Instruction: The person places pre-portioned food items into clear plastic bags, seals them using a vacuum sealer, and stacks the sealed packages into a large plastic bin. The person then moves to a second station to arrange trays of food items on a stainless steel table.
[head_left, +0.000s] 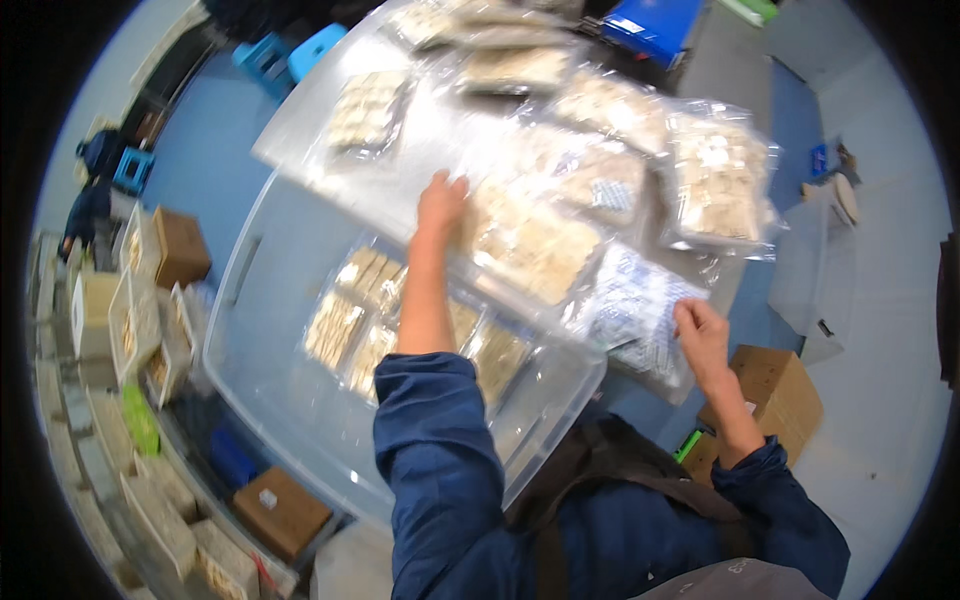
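My left hand rests against the left edge of a clear bag of pale, flat food pieces on the metal table. My right hand pinches the right side of a plastic bag of small blue-and-white packets at the table's near corner. Another bag with pale pieces lies just beyond and has a blue-and-white packet on it. Below my left forearm, a large clear plastic bin holds several bags of pale pieces. The view is somewhat blurred.
More filled bags lie along the table's right and far sides; one lies apart at the left. Cardboard boxes stand at the lower right. Blue stools are at the far left. Filled white trays and a person are at the left.
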